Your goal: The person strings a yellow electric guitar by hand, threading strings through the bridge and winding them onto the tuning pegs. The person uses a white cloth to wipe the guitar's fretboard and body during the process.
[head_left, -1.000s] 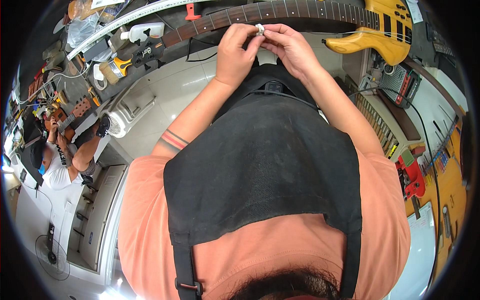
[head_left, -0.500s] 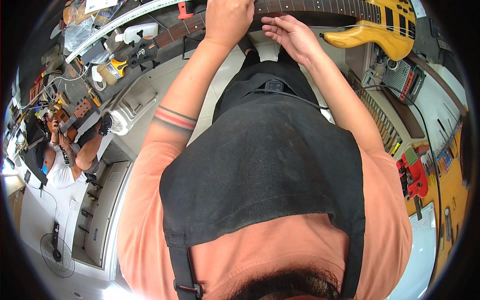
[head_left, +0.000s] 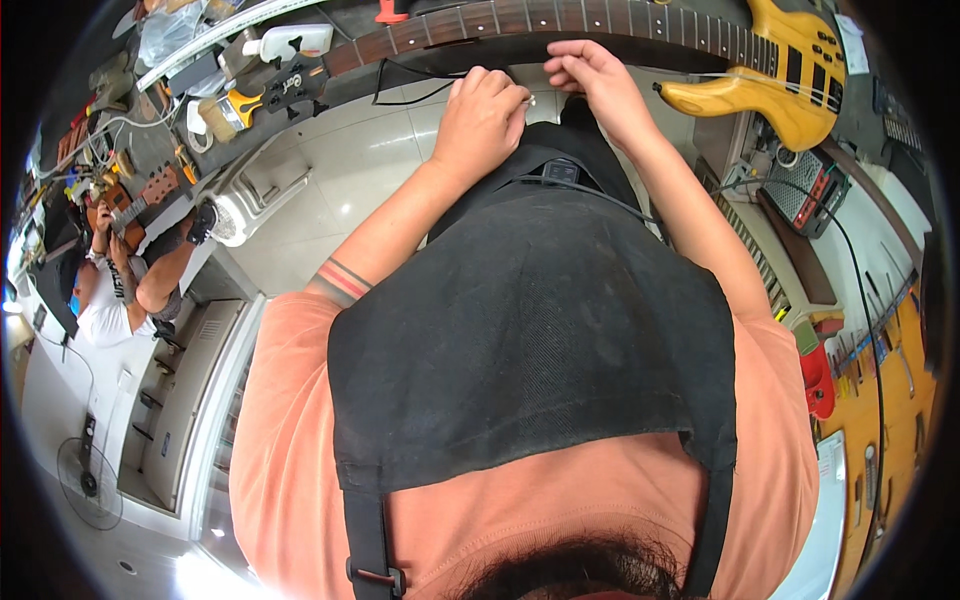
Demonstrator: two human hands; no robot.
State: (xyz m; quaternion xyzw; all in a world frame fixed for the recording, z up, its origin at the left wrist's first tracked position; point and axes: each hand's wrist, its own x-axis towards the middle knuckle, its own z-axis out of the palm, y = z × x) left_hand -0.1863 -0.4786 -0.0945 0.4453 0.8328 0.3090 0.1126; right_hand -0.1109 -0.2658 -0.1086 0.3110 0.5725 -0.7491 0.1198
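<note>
My left hand is closed above the lap of my black apron, just below the instrument's neck. A tiny pale piece shows at its fingertips, too small to name. To its right, my right hand hangs with loosely bent fingers apart, and nothing plain shows in them. In front of both hands an electric bass lies across the bench, its dark fretted neck running left to a black headstock and its yellow wooden body at the right. A thin string-like line crosses the body's lower horn.
Left on the bench are a yellow-handled brush, a white bottle and a long ruler. A black cable hangs under the neck. Far left, a seated person holds a guitar. Tools hang on a wooden panel at right.
My left hand has come down from the neck toward my lap, closed. My right hand has shifted slightly right, its fingers more bent. The view has shifted a little.
</note>
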